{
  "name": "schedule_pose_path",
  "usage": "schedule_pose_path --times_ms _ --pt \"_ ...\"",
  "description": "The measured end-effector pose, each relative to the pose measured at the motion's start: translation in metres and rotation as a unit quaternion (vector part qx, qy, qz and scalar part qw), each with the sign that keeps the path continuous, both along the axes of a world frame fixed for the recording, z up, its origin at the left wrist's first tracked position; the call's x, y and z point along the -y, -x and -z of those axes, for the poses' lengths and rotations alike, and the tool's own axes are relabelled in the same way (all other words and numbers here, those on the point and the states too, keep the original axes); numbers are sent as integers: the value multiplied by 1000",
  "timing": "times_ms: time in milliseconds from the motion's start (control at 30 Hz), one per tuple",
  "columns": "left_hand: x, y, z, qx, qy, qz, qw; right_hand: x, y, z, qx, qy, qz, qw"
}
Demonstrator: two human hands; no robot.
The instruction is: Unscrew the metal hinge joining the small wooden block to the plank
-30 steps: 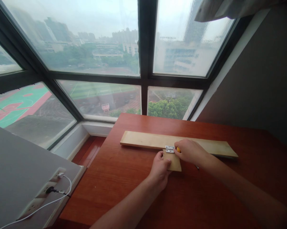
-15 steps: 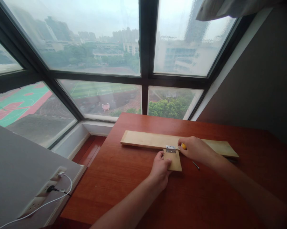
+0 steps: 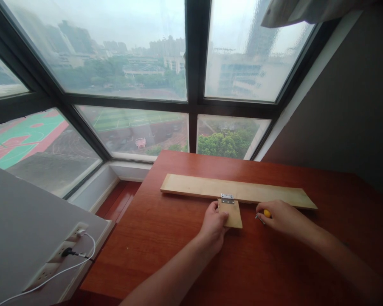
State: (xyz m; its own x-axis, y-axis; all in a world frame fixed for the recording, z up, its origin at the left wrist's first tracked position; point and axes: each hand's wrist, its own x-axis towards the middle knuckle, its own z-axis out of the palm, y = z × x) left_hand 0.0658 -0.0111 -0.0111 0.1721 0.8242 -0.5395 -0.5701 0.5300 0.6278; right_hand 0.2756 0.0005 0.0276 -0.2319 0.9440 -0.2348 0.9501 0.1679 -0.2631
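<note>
My left hand (image 3: pixel 214 225) grips a small wooden board (image 3: pixel 232 216) by its left side, thumb on top and fingers underneath. A metal hinge (image 3: pixel 227 199) spans the far edge of this board and the near edge of a long wooden plank (image 3: pixel 210 187). To the right, my right hand (image 3: pixel 276 216) is closed round a small yellow-handled screwdriver (image 3: pixel 267 213), low over the table and apart from the hinge. Right by its fingertips lies a thin dark metal rod (image 3: pixel 260 219), partly hidden by the hand.
The plank lies across the reddish-brown wooden table (image 3: pixel 166 246), near large windows (image 3: pixel 128 51). A wall socket strip (image 3: pixel 59 255) with a plugged-in white cable (image 3: pixel 92 242) is at the lower left. A curtain edge (image 3: pixel 293 15) hangs at the upper right.
My right hand has moved from beside the hinge to the right and nearer me, beside the metal rod, still with the screwdriver. My left hand has stayed on the small board.
</note>
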Motion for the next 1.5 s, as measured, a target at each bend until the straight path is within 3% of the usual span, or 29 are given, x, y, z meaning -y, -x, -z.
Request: schedule_pose_path --times_ms 533,1133,1333,1500 --pt "0 1 -1 -7 -5 9 1000 4 -20 11 -20 59 -16 998" --pt "0 1 -4 -14 -3 17 1000 6 -24 14 -4 26 -18 999" --pt "0 0 -2 -21 -11 23 999 10 -16 -3 -12 -63 -19 998" --pt "2 1 -3 -35 -23 24 999 16 -5 -40 -32 -131 -34 990"
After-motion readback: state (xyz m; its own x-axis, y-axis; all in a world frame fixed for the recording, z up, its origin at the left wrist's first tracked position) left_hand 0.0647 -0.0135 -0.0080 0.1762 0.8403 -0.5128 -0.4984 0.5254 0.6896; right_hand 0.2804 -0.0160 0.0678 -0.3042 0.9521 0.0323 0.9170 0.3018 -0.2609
